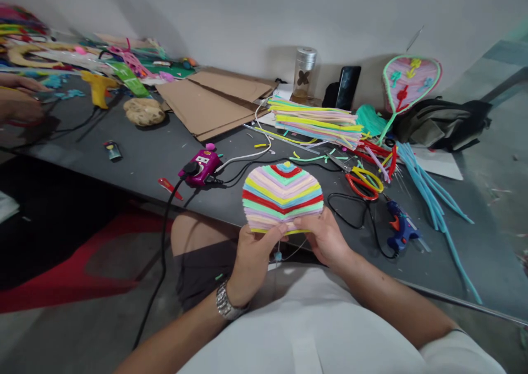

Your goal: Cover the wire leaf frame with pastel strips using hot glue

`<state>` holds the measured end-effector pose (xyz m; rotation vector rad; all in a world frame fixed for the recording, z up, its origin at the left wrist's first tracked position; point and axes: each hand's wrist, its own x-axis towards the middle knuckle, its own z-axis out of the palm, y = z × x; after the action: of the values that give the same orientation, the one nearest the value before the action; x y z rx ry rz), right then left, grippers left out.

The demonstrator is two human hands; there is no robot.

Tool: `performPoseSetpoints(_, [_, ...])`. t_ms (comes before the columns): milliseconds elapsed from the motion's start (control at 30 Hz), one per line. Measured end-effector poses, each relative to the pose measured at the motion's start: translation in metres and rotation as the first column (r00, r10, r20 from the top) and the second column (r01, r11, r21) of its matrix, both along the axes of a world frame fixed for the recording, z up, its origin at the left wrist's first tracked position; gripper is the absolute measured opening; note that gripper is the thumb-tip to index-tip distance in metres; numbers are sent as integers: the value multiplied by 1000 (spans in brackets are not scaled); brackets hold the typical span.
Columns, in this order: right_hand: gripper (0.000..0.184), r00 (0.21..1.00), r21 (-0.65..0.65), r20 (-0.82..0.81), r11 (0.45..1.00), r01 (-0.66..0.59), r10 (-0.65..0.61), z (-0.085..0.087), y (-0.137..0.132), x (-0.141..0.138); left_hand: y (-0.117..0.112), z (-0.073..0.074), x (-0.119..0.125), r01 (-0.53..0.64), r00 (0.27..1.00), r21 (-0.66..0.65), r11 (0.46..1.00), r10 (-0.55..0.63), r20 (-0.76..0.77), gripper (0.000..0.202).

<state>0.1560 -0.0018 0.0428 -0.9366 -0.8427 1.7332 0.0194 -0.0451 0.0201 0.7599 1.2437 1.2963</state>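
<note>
Both my hands hold a rounded, heart-like panel of striped pipe cleaners [282, 195] above the table's front edge. Its bands run in pastel, red, green and yellow chevrons. My left hand [253, 258], with a metal wristwatch [225, 303], grips the lower left edge. My right hand [325, 239] grips the lower right edge, its fingers over the front. To the right lie a blue glue gun [402, 225] and red-and-yellow-handled scissors [363, 182]. A magenta plug socket [202, 166] sits to the left.
A co-worker's hand [18, 102] is at the far left, near a yellow glue gun [99, 88]. The grey table [136, 165] also holds cardboard sheets [214, 102], a pastel pipe-cleaner bundle [315, 122], light blue strips [433, 198] and black cables [350, 209]. A black bag [441, 124] lies behind.
</note>
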Motion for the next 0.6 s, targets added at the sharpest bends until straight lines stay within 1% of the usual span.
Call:
performPoseSetpoints(100, [25,1000,-16,-5,1000,4,-4,0,0,-1,1,1,0,-2,1000,33,999,3,-26,26])
performPoseSetpoints(267, [28,998,-50,-16,997,58,-59,4,1,-5,1,0,2,11,1000,56,998,-10,-17,28])
performPoseSetpoints(367, [32,999,-45,-25,998,37,-38,6,1,-4,0,-3,2,16,999,56,998,-15,-30,27])
performPoseSetpoints(500, [28,1000,-34,-16,999,19,-20,7,1,-2,0,-2,1,30,999,69,997,-28,-31,25])
performPoseSetpoints(600, [27,998,-46,-21,997,61,-62,6,2,-2,1,-1,1,23,999,67,997,-21,-30,27])
